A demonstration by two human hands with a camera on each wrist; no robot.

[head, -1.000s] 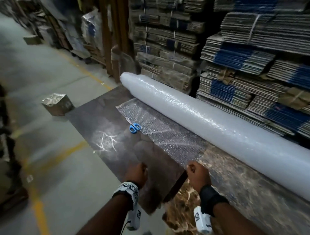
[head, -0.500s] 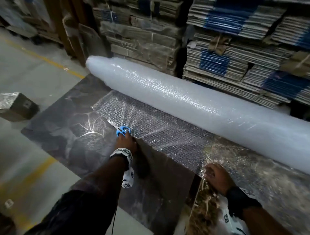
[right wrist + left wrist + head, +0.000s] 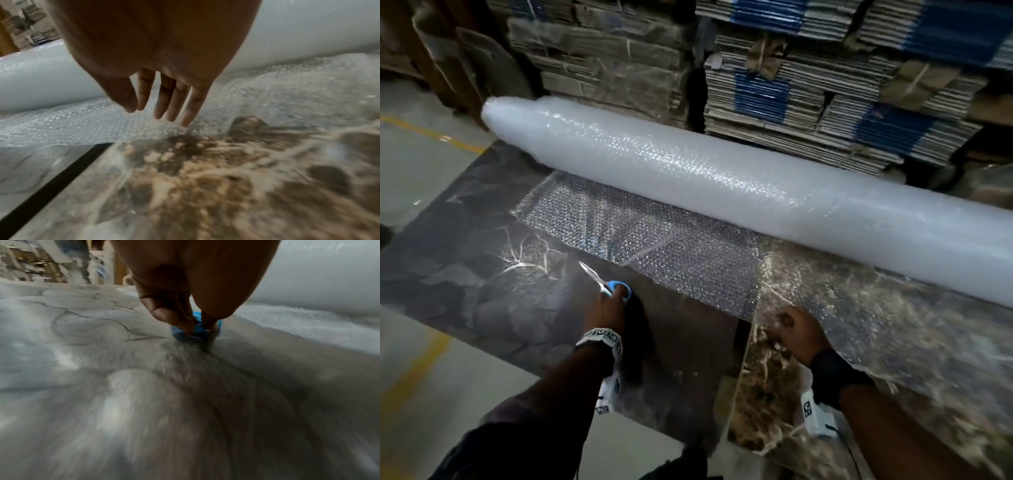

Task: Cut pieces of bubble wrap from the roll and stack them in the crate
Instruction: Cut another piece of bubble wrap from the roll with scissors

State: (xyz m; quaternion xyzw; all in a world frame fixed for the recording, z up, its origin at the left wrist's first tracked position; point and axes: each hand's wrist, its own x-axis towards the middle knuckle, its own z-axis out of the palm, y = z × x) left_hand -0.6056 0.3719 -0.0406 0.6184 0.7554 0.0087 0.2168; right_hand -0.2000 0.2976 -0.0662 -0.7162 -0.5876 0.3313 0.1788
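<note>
Only blue scissors in left hand's grip

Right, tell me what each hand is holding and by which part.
The left hand holds the scissors by the blue handle loops, blades pointing away. The right hand holds nothing; its fingers are straight above the bubble wrap sheet.
</note>
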